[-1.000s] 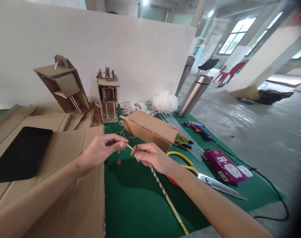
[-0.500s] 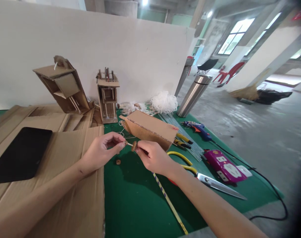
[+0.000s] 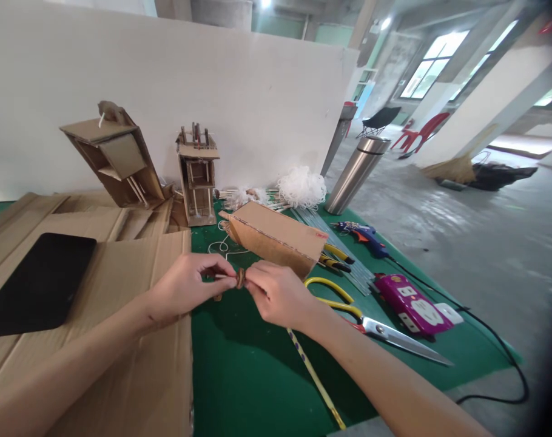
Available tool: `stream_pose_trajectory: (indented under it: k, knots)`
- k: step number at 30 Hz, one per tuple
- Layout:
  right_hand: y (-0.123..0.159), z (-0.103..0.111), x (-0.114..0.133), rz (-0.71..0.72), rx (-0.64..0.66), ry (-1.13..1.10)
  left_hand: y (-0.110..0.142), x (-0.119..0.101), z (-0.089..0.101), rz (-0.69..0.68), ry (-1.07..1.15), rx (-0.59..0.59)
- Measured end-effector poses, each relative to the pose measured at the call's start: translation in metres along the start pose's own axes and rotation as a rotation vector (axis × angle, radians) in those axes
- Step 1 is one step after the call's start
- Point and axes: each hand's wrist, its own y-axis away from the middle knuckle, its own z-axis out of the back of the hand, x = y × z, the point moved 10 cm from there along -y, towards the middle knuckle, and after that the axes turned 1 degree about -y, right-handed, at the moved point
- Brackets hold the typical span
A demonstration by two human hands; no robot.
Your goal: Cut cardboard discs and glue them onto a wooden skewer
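My left hand pinches a thin pale stick, which shows between its thumb and fingers. Against those fingertips sits a small round cardboard disc, seen nearly edge-on. From the other side, the fingertips of my right hand are closed on this disc. How far the stick runs through the disc is hidden by my fingers. Below my left fingers a small cardboard piece lies on the green table, partly covered. A yellow, purple-spotted strip runs out from beneath my right hand.
A cardboard box lies behind my hands. To the right are yellow-handled scissors, a glue gun, a purple power strip and a steel flask. Cardboard sheets with a black tablet lie left; cardboard models stand behind.
My hands have come closer together. The disc has moved left along the stick to my left fingertips, and the length of stick between my hands is no longer visible.
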Motion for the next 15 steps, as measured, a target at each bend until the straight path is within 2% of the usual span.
stream_pose_trajectory:
  k: [2,7,15]
  knots:
    - [0.0001,-0.0006,0.0024,0.004,-0.006,0.020,0.0012,0.0018,-0.0076,0.020,0.031,0.038]
    - [-0.0010,0.0024,0.0034,0.003,-0.027,0.059,0.0011,0.0058,-0.0077,0.038,0.129,-0.008]
    - [0.0004,-0.0049,0.0052,0.016,0.024,0.142,0.0004,0.0051,-0.0120,0.027,0.000,0.038]
